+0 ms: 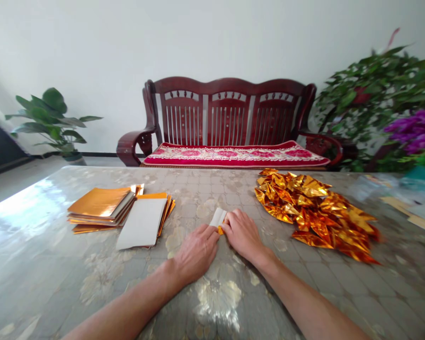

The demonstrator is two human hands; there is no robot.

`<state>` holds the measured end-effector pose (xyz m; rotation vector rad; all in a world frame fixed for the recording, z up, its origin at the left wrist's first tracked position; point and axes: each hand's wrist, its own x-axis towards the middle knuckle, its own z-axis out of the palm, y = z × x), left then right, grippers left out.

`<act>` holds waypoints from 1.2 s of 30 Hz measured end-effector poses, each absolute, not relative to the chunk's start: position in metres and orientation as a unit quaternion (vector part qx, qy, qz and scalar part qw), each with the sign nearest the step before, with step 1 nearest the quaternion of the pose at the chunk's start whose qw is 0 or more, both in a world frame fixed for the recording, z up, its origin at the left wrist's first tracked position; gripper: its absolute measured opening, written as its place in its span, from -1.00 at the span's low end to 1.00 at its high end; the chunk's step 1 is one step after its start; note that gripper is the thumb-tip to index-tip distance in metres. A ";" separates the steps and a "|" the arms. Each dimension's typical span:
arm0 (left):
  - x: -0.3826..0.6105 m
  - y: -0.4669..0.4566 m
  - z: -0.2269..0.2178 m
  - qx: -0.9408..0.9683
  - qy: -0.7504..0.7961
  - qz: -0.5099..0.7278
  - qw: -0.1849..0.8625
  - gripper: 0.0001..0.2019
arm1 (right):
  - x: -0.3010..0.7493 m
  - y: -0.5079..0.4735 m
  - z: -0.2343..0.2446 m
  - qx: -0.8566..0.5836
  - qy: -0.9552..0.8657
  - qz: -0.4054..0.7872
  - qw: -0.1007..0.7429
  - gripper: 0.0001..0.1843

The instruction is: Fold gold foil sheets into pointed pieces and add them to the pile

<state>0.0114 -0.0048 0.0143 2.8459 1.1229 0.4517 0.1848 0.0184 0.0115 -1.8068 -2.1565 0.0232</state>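
Note:
A small piece of gold foil paper, its pale backing mostly facing up, lies at the middle of the table between my hands. The near end is folded and shows a bit of gold. My left hand grips its left side, fingers bent and pressed together. From the right, my right hand pinches the same paper with thumb and curled fingers. Both hands rest low on the tabletop, and their fingers hide part of the paper. Off to the left sit stacks of flat gold paper sheets, one stack topped by a pale sheet.
Folded gold foil pieces form a heap on the right of the patterned table. Beyond it lie clear plastic and papers. Behind the table stands a dark red wooden bench, with potted plants on either side.

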 end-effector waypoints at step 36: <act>0.024 -0.021 0.014 0.933 0.324 0.154 0.041 -0.81 | 0.206 0.026 0.015 -0.665 -0.718 0.080 0.190 -0.86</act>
